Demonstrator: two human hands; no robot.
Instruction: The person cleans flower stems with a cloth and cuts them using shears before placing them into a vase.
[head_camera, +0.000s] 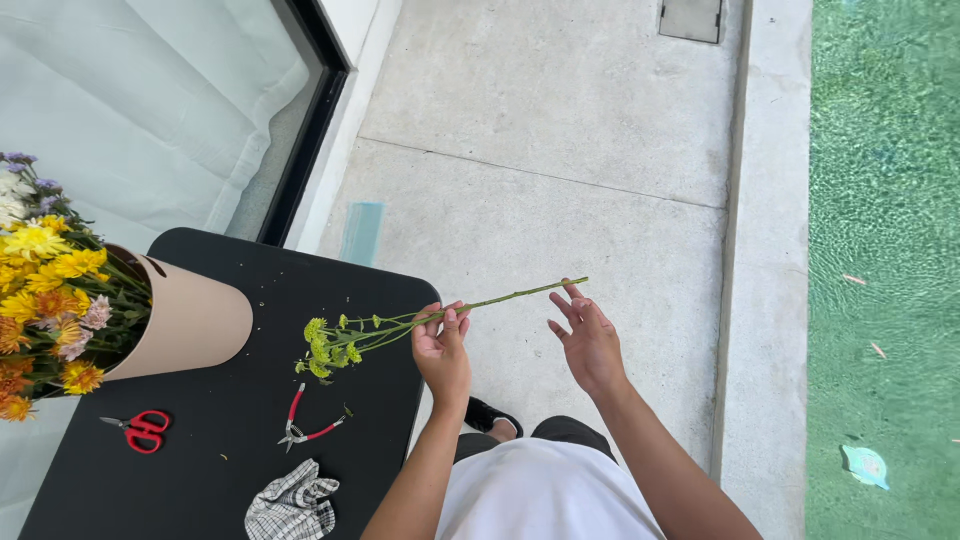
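My left hand grips a long green flower stem near its middle. The small yellow-green blooms hang over the right edge of a black table. The bare end of the stem points right, toward my right hand. That hand is open with fingers spread, its fingertips close to the stem's tip, holding nothing.
On the table lie a tan paper cone of yellow and orange flowers, red scissors, red-handled pruning snips and a checked cloth. A glass door is behind. Concrete paving runs to a pool on the right.
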